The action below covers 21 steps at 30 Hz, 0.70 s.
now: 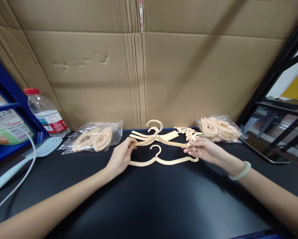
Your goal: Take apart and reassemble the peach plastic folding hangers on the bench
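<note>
While left hand [120, 156] and right hand [203, 149] clamp a hanger [145, 143] near the desk's [151, 202] back edge, keep level. Avoid twisting.

On the table [154, 199], one hanger [172, 162] lies nearest; behind it, a second hanger [170, 143] is between the left hand [121, 154] and the right hand [203, 149], with other hangers [171, 135] behind. At left are a bag [93, 137], then a bottle [49, 116]; at right, small pieces [188, 132], then another bag [218, 128]

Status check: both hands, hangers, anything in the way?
Left hand, right hand: gripping opposite ends of one hanger. Front hanger lying on black tabletop. Other hangers close behind; nothing visibly blocking either hand.
</note>
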Each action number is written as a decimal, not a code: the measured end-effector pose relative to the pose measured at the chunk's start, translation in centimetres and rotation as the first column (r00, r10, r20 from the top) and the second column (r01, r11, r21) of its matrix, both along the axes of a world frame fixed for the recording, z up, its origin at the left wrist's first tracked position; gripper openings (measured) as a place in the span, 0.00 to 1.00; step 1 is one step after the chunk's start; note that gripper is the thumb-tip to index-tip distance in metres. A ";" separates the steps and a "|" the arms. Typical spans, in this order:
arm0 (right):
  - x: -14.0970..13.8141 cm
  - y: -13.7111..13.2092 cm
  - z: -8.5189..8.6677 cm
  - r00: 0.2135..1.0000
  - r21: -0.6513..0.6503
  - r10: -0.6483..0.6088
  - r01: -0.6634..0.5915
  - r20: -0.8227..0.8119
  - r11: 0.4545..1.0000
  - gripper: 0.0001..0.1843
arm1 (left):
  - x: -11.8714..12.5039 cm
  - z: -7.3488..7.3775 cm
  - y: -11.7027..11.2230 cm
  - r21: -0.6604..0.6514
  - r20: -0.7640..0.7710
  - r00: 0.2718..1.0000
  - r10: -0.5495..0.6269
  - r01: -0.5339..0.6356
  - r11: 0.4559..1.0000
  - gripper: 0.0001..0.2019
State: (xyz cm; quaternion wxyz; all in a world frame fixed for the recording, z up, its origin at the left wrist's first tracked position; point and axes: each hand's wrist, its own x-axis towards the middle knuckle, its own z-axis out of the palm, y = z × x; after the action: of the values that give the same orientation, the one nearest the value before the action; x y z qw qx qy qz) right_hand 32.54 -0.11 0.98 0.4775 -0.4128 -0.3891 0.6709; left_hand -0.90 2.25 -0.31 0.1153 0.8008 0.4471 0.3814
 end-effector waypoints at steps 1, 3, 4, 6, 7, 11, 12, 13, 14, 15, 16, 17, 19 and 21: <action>0.0 0.0 0.0 1.000 0.005 -0.005 0.005 0.003 1.000 0.15 | 0.0 0.0 0.0 0.003 0.000 1.000 -0.002 0.002 1.000 0.06; -0.2 -0.1 0.0 1.000 0.023 -0.022 0.021 0.018 1.000 0.15 | 0.0 0.0 0.0 0.006 0.000 1.000 -0.003 0.003 1.000 0.06; -0.3 -0.2 -0.1 0.999 0.035 -0.029 0.028 0.031 0.999 0.14 | 0.0 0.0 0.0 0.006 -0.001 1.000 -0.003 0.003 1.000 0.06; -0.4 -0.2 -0.1 0.997 0.063 -0.042 0.038 0.062 0.997 0.12 | 0.1 0.0 0.0 0.005 -0.006 1.000 -0.004 0.004 1.000 0.06; -0.5 -0.3 -0.1 0.996 0.080 -0.050 0.044 0.074 0.996 0.12 | 0.1 0.1 0.0 0.006 -0.008 1.000 -0.004 0.004 1.000 0.06; -0.9 -0.5 -0.2 0.989 0.145 -0.096 0.080 0.110 0.986 0.16 | 0.2 0.3 -0.1 0.006 -0.025 1.000 -0.002 0.002 1.000 0.07; -1.1 -0.5 -0.3 0.987 0.166 -0.113 0.093 0.117 0.982 0.17 | 0.2 0.3 -0.1 0.005 -0.029 1.000 -0.003 0.003 1.000 0.07; -1.2 -0.6 -0.3 0.983 0.191 -0.134 0.109 0.125 0.976 0.18 | 0.2 0.3 -0.1 0.005 -0.032 0.999 -0.005 0.005 1.000 0.07; -1.3 -0.7 -0.4 0.979 0.217 -0.157 0.127 0.131 0.968 0.19 | 0.2 0.3 -0.2 0.005 -0.034 0.999 -0.008 0.008 1.000 0.07; -1.4 -0.7 -0.4 0.974 0.242 -0.179 0.142 0.138 0.960 0.19 | 0.2 0.3 -0.2 0.005 -0.033 0.999 -0.011 0.011 1.000 0.07; -1.5 -0.8 -0.5 0.970 0.263 -0.197 0.154 0.145 0.952 0.20 | 0.2 0.3 -0.2 0.005 -0.032 0.999 -0.013 0.013 1.000 0.06; -1.6 -0.8 -0.6 0.965 0.281 -0.213 0.165 0.151 0.945 0.20 | 0.2 0.3 -0.2 0.004 -0.031 0.999 -0.014 0.015 1.000 0.06; -1.8 -0.7 -0.7 0.954 0.315 -0.251 0.191 0.162 0.930 0.22 | 0.2 0.3 -0.2 0.004 -0.036 0.999 -0.018 0.019 1.000 0.07; -1.8 -0.6 -0.9 0.940 0.345 -0.295 0.223 0.173 0.912 0.23 | 0.1 0.2 -0.2 0.007 -0.049 0.998 -0.028 0.028 1.000 0.08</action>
State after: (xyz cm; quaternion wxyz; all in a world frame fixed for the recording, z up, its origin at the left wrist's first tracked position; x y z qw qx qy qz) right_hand 30.73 -0.67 0.07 0.5769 -0.4499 -0.4851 0.4789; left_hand -0.75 2.02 -0.08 0.1067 0.8166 0.4370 0.3618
